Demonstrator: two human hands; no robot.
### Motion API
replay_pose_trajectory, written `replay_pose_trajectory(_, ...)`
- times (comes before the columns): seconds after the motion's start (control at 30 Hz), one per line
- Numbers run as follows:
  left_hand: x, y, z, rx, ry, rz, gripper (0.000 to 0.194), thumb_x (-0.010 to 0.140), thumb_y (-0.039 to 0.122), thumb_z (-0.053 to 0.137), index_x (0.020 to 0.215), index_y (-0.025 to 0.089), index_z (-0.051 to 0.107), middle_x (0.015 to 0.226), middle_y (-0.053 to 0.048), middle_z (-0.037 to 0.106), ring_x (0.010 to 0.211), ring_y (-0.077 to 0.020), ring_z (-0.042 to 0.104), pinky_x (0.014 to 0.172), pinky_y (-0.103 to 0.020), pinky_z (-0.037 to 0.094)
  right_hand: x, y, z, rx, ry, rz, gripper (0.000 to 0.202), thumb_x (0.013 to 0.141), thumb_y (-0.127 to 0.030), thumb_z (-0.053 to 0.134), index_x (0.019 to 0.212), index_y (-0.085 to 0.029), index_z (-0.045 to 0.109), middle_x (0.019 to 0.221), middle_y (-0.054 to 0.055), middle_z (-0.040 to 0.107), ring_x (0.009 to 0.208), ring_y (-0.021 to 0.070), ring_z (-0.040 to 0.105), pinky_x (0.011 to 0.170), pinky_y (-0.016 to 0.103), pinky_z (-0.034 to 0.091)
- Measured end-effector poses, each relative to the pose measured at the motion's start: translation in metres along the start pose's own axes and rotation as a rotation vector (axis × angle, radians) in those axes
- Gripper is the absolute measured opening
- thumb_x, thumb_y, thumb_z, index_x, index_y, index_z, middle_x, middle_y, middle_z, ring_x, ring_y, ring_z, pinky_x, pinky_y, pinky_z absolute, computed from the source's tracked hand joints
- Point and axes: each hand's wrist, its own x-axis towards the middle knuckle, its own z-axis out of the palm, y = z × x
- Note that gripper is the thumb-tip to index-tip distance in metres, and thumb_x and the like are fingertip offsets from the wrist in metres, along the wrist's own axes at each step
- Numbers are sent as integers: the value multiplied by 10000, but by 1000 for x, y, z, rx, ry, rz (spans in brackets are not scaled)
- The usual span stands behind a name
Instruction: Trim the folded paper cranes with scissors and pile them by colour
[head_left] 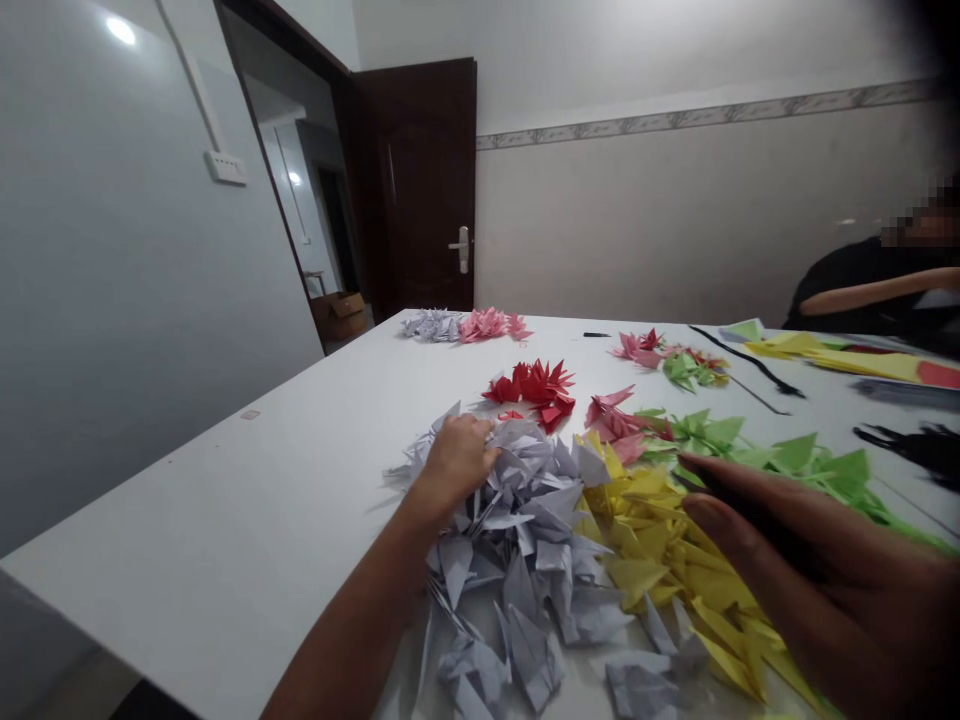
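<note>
My left hand (459, 452) reaches onto the heap of pale grey-lilac folded paper pieces (551, 510), its fingers curled down at the far side; what they grip is hidden. My right hand (810, 570) hovers at the right over yellow folded pieces (660, 530), thumb and forefinger brought near each other with something dark and thin between them that I cannot make out. Green pieces (795, 455) lie beyond that hand. Pink pieces (619, 425) and red pieces (540, 388) are behind the grey and yellow heaps.
On the white table (247, 520), grey and pink pieces (487, 325) lie near the far edge. Small pink and green piles (694, 368), a black cord (750, 362), coloured sheets (847, 358) and black strands (915, 450) are at the right. A person in dark clothing (847, 285) sits far right.
</note>
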Motion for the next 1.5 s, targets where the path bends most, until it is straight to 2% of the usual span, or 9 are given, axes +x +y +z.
replay_pose_trajectory(0.1,-19,19,-19,-38,139,39,467,821,373,604,1239,166,572,1280,-169,544,1209,-312,475,1008,-474,393,10,-8,-10,-65,33,34,380,844,-511,541,1110,-267,657,953,31,732,754,212,706,669,317,570)
replay_pose_trajectory(0.2,-52,55,-24,-117,167,344,607,790,538,587,1323,266,488,1488,-137,322,1373,-377,249,1055,-599,285,13,-8,-18,-70,20,44,445,821,-565,547,1061,-211,674,883,60,722,707,204,696,634,310,568)
replay_pose_trajectory(0.37,-81,88,21,-58,-84,790,732,689,649,623,1317,299,483,1519,-115,285,1409,-434,106,1064,-683,135,-19,13,-23,-60,-178,48,480,805,-602,545,1042,-207,677,861,73,688,678,194,670,603,309,550)
replay_pose_trajectory(0.5,-64,62,50,88,-179,707,695,641,536,725,1254,261,549,1495,-128,334,1402,-444,130,1073,-673,100,-67,42,-17,-93,-303,166,454,796,-571,563,1014,-193,691,952,99,675,824,231,676,691,342,548)
replay_pose_trajectory(0.7,-47,11,41,197,-192,592,663,644,478,737,1243,257,558,1471,-157,362,1370,-446,227,1041,-691,134,-99,61,-4,-92,-439,234,346,823,-446,568,1040,-201,679,1004,94,665,836,221,672,697,341,544)
replay_pose_trajectory(0.93,-60,-19,-3,216,-214,461,641,701,503,684,1281,272,537,1484,-157,343,1353,-470,244,1013,-724,142,-7,25,41,-257,-519,60,322,851,-346,536,1107,-190,657,1074,96,640,887,220,646,730,302,485)
replay_pose_trajectory(1.1,-130,-31,-31,132,-138,487,638,753,560,604,1335,335,469,1510,-119,310,1377,-425,235,1051,-674,136,39,26,97,-377,-756,10,273,799,-335,598,1008,-193,702,1027,104,662,865,202,625,634,239,411)
replay_pose_trajectory(1.27,-193,-58,-1,105,-121,513,578,779,601,545,1307,371,492,1511,-68,324,1391,-379,237,1097,-592,99,53,40,112,-349,-872,-75,162,793,-217,579,795,-157,729,842,88,710,763,183,631,591,231,377)
replay_pose_trajectory(1.5,-187,-92,26,170,35,308,426,846,352,543,1272,337,535,1483,-120,362,1387,-390,241,1066,-607,178,93,40,139,-367,-829,-26,442,902,-458,447,1141,-138,634,1049,116,693,897,223,637,641,256,429)
